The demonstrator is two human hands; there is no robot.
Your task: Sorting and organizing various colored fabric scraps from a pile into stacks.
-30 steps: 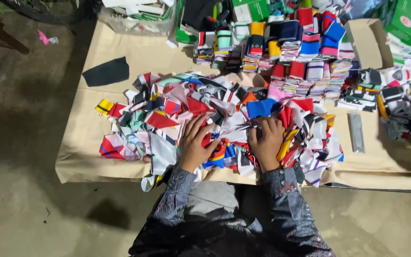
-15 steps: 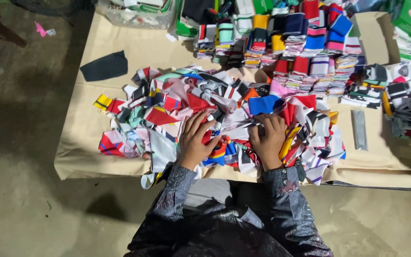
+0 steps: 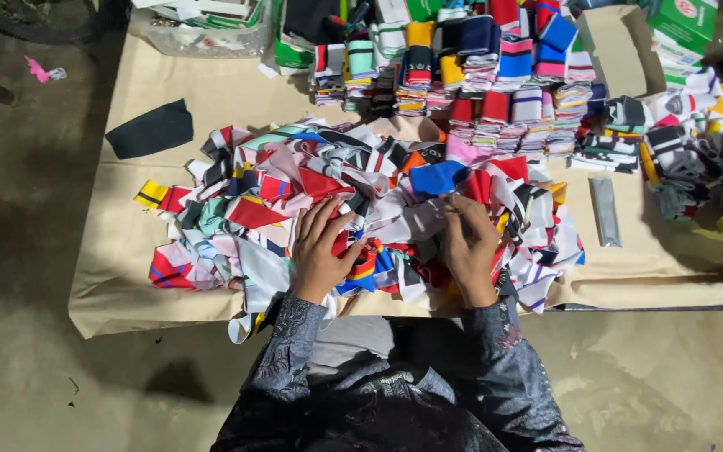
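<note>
Two bare hands rest on one loose heap of fabric scraps (image 3: pixel 361 209), seen from above. The left hand (image 3: pixel 321 251) lies flat with fingers spread across the scraps at the heap's near edge. The right hand (image 3: pixel 469 247) sits just beside it, fingers bent and pressed into the cloth; whether it pinches a piece cannot be told. Both sleeves are dark and patterned.

The heap holds too many pieces to count: red, white, pink, blue, black and striped, spread over the middle of the table (image 3: pixel 211 100). Behind it stand several rows of sorted stacks (image 3: pixel 495 92), more than a dozen, folded neatly by colour. One black patch (image 3: pixel 151 130) lies alone to the left, well apart from the heap. One grey strip (image 3: pixel 606 211) lies to the right. One green box (image 3: pixel 684 21) sits at the far right corner.

The table is covered in tan paper, creased at the near edge. The floor (image 3: pixel 27 268) around is bare grey concrete, dimly lit.
</note>
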